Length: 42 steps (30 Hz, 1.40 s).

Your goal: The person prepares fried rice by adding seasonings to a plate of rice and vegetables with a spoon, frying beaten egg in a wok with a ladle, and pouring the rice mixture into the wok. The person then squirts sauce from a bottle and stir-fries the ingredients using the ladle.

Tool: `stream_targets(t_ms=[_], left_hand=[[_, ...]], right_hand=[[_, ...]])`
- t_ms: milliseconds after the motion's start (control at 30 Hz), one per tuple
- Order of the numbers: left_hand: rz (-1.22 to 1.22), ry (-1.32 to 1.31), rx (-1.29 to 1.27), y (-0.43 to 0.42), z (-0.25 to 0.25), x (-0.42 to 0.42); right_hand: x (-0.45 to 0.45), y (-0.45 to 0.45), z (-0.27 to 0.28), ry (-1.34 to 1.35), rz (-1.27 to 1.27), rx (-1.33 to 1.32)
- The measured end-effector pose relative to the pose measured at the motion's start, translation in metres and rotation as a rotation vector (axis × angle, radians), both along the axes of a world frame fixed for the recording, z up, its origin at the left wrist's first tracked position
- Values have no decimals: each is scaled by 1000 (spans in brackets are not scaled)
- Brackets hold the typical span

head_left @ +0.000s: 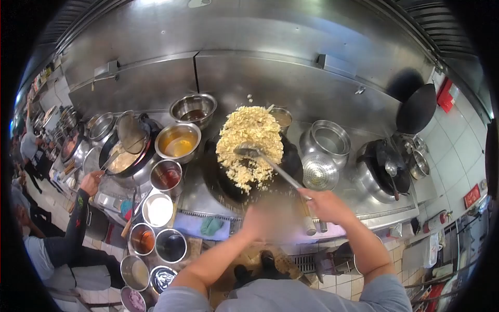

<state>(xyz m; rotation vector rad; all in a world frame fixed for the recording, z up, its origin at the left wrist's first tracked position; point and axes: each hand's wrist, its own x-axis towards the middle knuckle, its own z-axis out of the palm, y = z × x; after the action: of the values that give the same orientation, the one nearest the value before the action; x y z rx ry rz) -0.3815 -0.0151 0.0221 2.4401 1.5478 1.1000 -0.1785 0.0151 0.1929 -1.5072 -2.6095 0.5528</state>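
My right hand (328, 206) is closed round the long metal handle of a ladle (280, 172). The ladle's dark head lies against a big mass of fried rice with egg (252, 130). Some grains hang in the air above and around the mass. Under the rice is a large black wok (293, 169). My left hand (255, 221) is at the wok's near edge. A blur covers its fingers, so its grip on the wok cannot be made out. A wooden handle (310, 224) sticks out just below my right hand.
Left of the wok stand a bowl of yellow liquid (178, 143) and several seasoning pots (157, 209). A co-worker's hand (92, 183) holds a strainer (131, 136) over another wok. On the right are a perforated ladle (319, 172), a steel pot (330, 138) and another black wok (382, 166).
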Motion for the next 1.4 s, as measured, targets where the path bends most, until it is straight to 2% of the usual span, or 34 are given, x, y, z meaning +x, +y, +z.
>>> stream_targets(t_ms=[33, 100, 133, 200, 233, 300, 367, 400, 433, 500, 567, 667, 700, 733, 767, 867, 900, 967, 1033, 1100, 1133, 1167, 1233, 1300, 1333, 1367, 1400], left_hand=[[8, 61, 13, 12, 8, -8], [58, 171, -170, 43, 2, -24], [71, 171, -167, 50, -5, -28], [177, 193, -143, 60, -15, -31], [189, 191, -144, 59, -16, -30], [297, 123, -379, 59, -19, -27], [324, 161, -484, 55, 5, -25], [323, 168, -480, 55, 5, -26], [324, 177, -478, 54, 4, -26], [341, 185, -461, 55, 3, -25], [355, 198, -441, 54, 8, -25], [356, 196, -468, 53, 25, -21], [357, 227, -519, 56, 26, -21], [350, 260, -573, 55, 26, -20], [347, 264, -581, 50, 24, -18], [364, 273, -559, 56, 19, -22], [354, 276, -570, 54, 9, -24], [336, 227, -457, 59, -5, -27], [339, 173, -463, 61, -14, -27], [395, 111, -407, 71, -44, -29], [364, 150, -422, 69, -37, -30], [368, 143, -426, 69, -37, -32], [359, 184, -374, 67, -38, -32], [331, 153, -394, 68, -38, -30], [362, 107, -405, 72, -47, -29], [396, 62, -413, 75, -52, -28], [414, 81, -397, 75, -51, -27]], right_hand=[[7, -7, 17, 25, 6, -37], [21, -18, 57, 44, -16, -100], [28, -24, 77, 37, -45, -137], [40, -38, 112, 249, -172, -302], [46, -45, 122, 459, -198, -361], [60, -57, 130, 855, -227, -439], [59, -66, 134, 1191, -210, -424], [59, -64, 128, 1332, -167, -446], [59, -59, 116, 1331, -162, -462], [54, -38, 75, 1703, -62, -684], [36, -7, 10, 1871, 24, -967], [-4, 39, -108, 1956, -204, -1272], [-12, 64, -158, 1876, -307, -1314], [-17, 88, -207, 1781, -517, -1340], [-17, 97, -226, 1737, -604, -1370], [0, 133, -192, 1201, -516, -965], [3, 141, -163, 1004, -471, -787], [6, 137, -83, 406, -283, -391], [20, 145, -52, 68, 71, 273], [21, 120, -13, -49, 34, 322], [17, 111, -1, -152, -11, 379], [13, 112, -11, -157, -4, 377], [14, 113, -61, -545, -81, 199], [-19, 94, -120, -586, -57, 52], [-27, 86, -169, -577, 1, 75], [-42, 76, -182, -336, -32, -95], [-63, 62, -155, -243, -29, -176]])
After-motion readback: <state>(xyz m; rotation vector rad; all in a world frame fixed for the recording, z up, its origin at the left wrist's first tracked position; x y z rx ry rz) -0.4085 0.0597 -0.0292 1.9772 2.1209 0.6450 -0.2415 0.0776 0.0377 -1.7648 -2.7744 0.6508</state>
